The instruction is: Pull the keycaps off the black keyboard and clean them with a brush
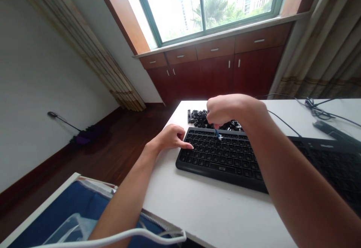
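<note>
A black keyboard with its keycaps off lies on the white table, bare key sockets showing. My left hand steadies its left end, fingers curled by the edge and thumb laid over the sockets. Closed in a fist above the back row, my right hand grips a blue-handled toothbrush. The brush's white bristles point down at the upper sockets; most of its handle is hidden in my fist. Behind the keyboard lies a pile of loose black keycaps, partly covered by my right hand.
A second black keyboard lies to the right, partly behind my right forearm. Tangled cables and a dark flat object are at the back right. Below the white table's left edge stands a blue fabric-lined frame.
</note>
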Demonstrator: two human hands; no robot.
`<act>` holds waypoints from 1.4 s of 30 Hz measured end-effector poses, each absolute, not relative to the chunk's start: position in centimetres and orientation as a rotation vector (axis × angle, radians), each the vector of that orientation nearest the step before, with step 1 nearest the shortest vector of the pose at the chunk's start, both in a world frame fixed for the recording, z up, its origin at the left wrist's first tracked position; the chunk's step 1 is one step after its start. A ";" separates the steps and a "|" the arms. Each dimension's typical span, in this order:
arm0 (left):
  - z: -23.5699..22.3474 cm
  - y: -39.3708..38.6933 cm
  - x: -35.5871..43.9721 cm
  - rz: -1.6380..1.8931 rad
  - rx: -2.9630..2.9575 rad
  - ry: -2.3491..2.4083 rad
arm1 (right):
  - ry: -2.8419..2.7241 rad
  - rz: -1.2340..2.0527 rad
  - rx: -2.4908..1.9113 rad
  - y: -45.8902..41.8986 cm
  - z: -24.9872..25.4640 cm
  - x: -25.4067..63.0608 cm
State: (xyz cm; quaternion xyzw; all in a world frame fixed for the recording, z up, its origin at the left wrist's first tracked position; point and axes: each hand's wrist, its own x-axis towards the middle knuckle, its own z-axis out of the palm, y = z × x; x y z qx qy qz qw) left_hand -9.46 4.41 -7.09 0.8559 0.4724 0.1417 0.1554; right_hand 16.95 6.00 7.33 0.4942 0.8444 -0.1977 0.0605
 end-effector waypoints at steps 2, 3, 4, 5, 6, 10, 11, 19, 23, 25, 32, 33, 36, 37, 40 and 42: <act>-7.0 4.3 -9.5 0.407 2.445 1.365 | 2.530 -0.619 1.410 6.3 7.1 16.6; -7.0 4.3 -9.5 0.408 2.443 1.372 | 2.525 -0.623 1.384 6.5 7.0 16.5; -7.0 4.3 -9.5 0.410 2.443 1.377 | 2.523 -0.624 1.374 6.7 6.9 16.4; -7.0 4.3 -9.5 0.410 2.442 1.380 | 2.522 -0.625 1.371 6.9 6.9 16.3; -7.0 4.3 -9.5 0.408 2.442 1.379 | 2.523 -0.628 1.369 7.0 6.8 16.3; -7.0 4.4 -9.5 0.401 2.446 1.365 | 2.535 -0.635 1.358 7.2 6.6 16.4; -7.0 4.4 -9.5 0.400 2.447 1.368 | 2.539 -0.621 1.354 7.2 6.6 16.4; -7.1 4.4 -9.7 0.398 2.456 1.364 | 2.672 -0.578 1.315 6.7 7.4 16.5; -7.1 4.4 -9.8 0.391 2.444 1.372 | 2.608 -0.580 1.381 6.6 7.5 16.9; -7.2 4.4 -9.8 0.392 2.447 1.369 | 2.589 -0.589 1.390 6.7 7.5 16.9; -7.2 4.4 -9.7 0.395 2.441 1.373 | 2.538 -0.567 1.450 6.6 7.6 17.1; -7.2 4.4 -9.7 0.394 2.441 1.371 | 2.538 -0.577 1.444 6.6 7.7 17.2; -7.1 4.3 -9.8 0.404 2.449 1.358 | 2.530 -0.585 1.429 6.5 7.8 17.3; -7.1 4.4 -9.8 0.406 2.451 1.355 | 2.523 -0.578 1.428 6.4 7.9 17.3; -7.1 4.4 -9.9 0.402 2.454 1.361 | 2.500 -0.552 1.464 6.0 8.2 17.2; -7.2 4.4 -9.9 0.397 2.456 1.364 | 2.484 -0.545 1.509 5.6 8.5 17.3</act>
